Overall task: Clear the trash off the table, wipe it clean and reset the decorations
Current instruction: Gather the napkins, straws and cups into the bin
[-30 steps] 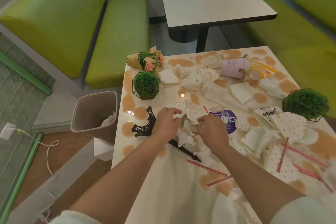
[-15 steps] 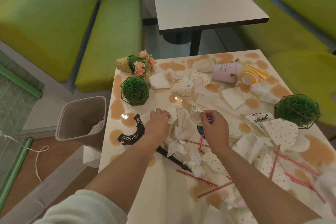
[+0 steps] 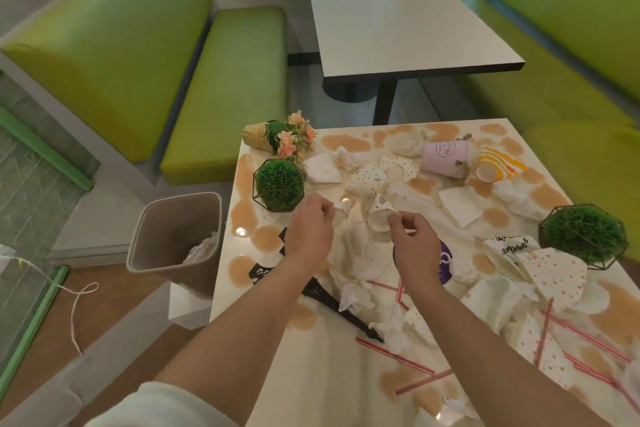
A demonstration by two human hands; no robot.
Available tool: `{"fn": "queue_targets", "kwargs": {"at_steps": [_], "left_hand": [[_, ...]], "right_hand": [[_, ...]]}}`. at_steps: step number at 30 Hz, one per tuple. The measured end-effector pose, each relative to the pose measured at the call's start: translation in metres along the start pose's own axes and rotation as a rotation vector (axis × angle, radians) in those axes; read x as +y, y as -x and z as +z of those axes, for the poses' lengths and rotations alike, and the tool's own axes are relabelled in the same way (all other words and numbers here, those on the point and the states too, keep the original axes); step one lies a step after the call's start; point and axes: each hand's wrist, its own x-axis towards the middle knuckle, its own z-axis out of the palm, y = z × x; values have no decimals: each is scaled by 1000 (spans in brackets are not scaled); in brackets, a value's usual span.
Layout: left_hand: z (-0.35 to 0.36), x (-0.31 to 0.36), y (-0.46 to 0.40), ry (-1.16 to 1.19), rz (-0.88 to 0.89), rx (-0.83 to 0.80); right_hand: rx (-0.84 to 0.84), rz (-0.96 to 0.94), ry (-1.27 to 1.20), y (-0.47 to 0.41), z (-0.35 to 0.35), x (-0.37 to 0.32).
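My right hand [image 3: 414, 246] pinches the rim of a white dotted paper cup [image 3: 377, 208] and holds it just above the littered table [image 3: 311, 381]. My left hand [image 3: 310, 229] pinches a small scrap of paper [image 3: 343, 207] beside the cup. Crumpled napkins [image 3: 356, 296], flattened dotted cups [image 3: 554, 274] and red striped straws [image 3: 394, 355] lie across the stained tabletop. A black Eiffel tower model [image 3: 322, 295] lies flat under my left forearm. A grey trash bin [image 3: 176, 239] with paper inside stands on the floor left of the table.
Two green ball plants in wire frames stand at the left [image 3: 278, 185] and right [image 3: 583, 236]. A flower cone [image 3: 280, 137], pink tin cup [image 3: 445, 158] and yellow striped cup [image 3: 498, 168] lie at the far edge. Green benches [image 3: 225, 90] and a grey table [image 3: 398, 17] stand beyond.
My right hand has picked the dotted cup out of the pile and raised it. My left hand has lifted off the table with a small scrap. The view tilted up.
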Motion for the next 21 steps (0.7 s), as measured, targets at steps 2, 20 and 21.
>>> {"fn": "queue_targets", "kwargs": {"at_steps": [2, 20, 21], "left_hand": [[-15, 1, -2, 168, -56, 19], [-184, -209, -5, 560, -566, 318], [-189, -221, -8, 562, -586, 318]], "right_hand": [[-2, -8, -35, 4, 12, -9], [-291, -46, 25, 102, 233, -74], [-304, -40, 42, 105, 243, -73]]}}
